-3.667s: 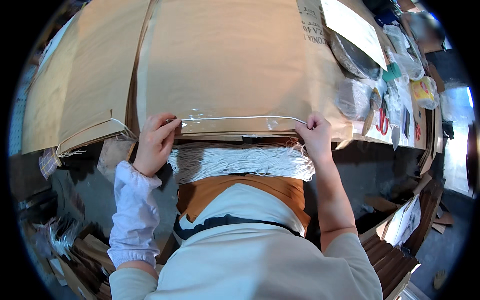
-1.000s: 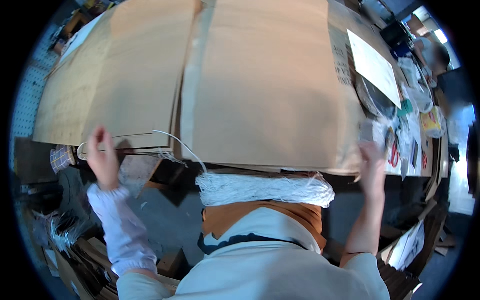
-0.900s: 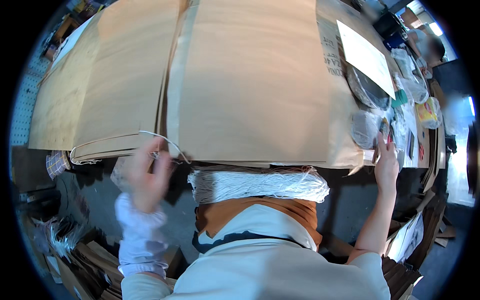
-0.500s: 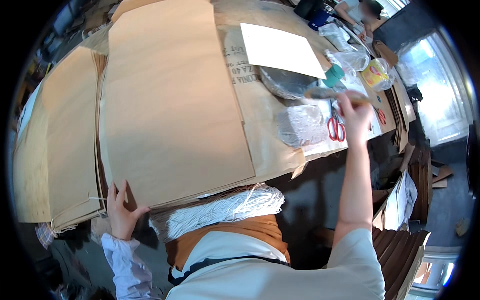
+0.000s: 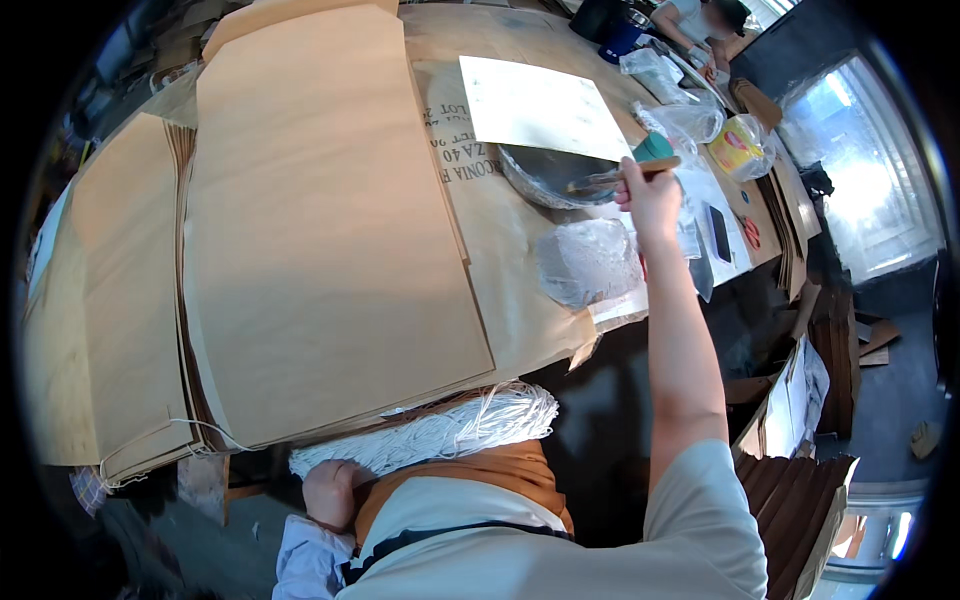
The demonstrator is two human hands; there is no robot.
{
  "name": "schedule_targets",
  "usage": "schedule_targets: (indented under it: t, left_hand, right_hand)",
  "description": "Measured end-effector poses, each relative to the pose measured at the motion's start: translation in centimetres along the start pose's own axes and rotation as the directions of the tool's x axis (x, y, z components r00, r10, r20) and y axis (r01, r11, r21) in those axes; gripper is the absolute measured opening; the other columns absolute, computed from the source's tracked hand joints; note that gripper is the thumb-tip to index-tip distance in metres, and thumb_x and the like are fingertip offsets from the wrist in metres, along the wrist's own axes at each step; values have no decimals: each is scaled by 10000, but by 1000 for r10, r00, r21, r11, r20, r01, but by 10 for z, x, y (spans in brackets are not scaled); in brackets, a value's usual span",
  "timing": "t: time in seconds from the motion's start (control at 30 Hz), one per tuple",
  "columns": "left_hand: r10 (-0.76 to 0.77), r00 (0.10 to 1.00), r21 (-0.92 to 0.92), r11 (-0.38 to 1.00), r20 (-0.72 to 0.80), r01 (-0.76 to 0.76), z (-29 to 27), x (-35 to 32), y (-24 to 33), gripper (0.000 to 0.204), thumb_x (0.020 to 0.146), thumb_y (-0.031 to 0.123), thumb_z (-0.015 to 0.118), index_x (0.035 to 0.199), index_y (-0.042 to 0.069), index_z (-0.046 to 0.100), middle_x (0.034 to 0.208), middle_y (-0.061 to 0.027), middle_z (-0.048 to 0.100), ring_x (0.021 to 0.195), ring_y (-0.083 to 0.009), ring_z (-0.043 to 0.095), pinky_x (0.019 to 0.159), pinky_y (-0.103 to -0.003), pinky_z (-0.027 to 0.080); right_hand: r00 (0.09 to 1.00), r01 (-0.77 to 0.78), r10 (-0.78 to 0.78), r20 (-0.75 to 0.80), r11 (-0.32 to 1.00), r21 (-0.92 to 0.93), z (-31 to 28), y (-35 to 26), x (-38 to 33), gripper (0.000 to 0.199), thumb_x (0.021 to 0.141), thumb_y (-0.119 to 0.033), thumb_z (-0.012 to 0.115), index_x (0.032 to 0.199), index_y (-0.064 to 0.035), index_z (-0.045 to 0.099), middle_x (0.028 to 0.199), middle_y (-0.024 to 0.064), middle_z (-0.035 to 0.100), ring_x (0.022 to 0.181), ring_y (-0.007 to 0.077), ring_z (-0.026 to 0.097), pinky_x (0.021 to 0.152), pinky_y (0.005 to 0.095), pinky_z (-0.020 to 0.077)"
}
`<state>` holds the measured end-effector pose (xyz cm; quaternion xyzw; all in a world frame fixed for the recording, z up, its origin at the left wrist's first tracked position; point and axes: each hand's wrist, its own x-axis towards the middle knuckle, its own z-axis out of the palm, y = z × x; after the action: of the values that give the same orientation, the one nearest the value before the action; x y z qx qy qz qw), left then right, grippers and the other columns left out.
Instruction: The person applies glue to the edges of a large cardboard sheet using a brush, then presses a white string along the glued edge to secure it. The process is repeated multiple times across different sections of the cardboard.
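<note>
My right hand (image 5: 650,205) grips a flat brush (image 5: 662,166) by its wooden handle. The bristle end lies over a round basin (image 5: 548,182) of dark contents, partly covered by a white sheet (image 5: 540,108). Whether the bristles touch the contents I cannot tell. At my waist, my left hand (image 5: 330,492) is below the table edge, beside a bundle of white strings (image 5: 440,435); its fingers are mostly hidden. In front of me lies a large stack of brown paper sheets (image 5: 325,220), with another brown paper stack (image 5: 135,260) to its left.
A clear plastic-wrapped bundle (image 5: 588,262) sits in front of the basin. Near it are a green-lidded container (image 5: 653,147), a phone (image 5: 718,233), red-handled scissors (image 5: 750,232) and a yellow package (image 5: 740,150). Another person (image 5: 695,35) works at the far right.
My right hand has brought the brush left and lowered its bristle end over the basin. My left hand has left the paper's near edge and dropped toward the string bundle.
</note>
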<state>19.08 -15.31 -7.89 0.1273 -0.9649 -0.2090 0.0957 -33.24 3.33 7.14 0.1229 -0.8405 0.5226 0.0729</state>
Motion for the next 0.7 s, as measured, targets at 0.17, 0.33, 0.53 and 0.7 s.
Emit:
schedule_targets:
  t: [0.17, 0.33, 0.53, 0.7]
  left_hand:
    - [56, 996, 63, 997, -72, -52, -21, 14, 9, 64, 671, 66, 641, 730, 61, 619, 746, -78, 570, 699, -276, 558, 608, -383, 448]
    - [-256, 966, -454, 865, -31, 215, -52, 2, 25, 52, 839, 39, 542, 806, 27, 581, 744, -121, 550, 683, -305, 540, 603, -384, 431]
    - [-249, 956, -16, 967, 155, 254, -104, -12, 10, 87, 732, 3, 603, 814, 18, 580, 850, -132, 601, 729, -263, 570, 615, -363, 464]
    - [-184, 973, 293, 931, -137, 218, -116, -9, -4, 126, 650, 19, 597, 765, 12, 548, 1152, -164, 592, 750, -239, 545, 622, -334, 458]
  right_hand:
    - [985, 108, -157, -68, 878, -466, -10, 8, 31, 332, 862, -269, 606, 869, 60, 563, 672, 199, 648, 601, 334, 652, 540, 402, 526]
    - [977, 182, -200, -68, 961, -208, -15, -62, -31, 218, 860, -211, 580, 844, 6, 584, 630, 35, 558, 558, 149, 524, 532, 290, 421]
    - [840, -76, -118, 530, 941, 329, 45, -115, -253, 173, 793, -88, 722, 924, -9, 641, 763, 30, 618, 642, 85, 546, 564, 216, 430]
    - [427, 451, -631, 647, 770, 453, 122, -141, -299, 192, 762, -43, 723, 938, 9, 665, 755, 88, 649, 638, 181, 602, 565, 268, 465]
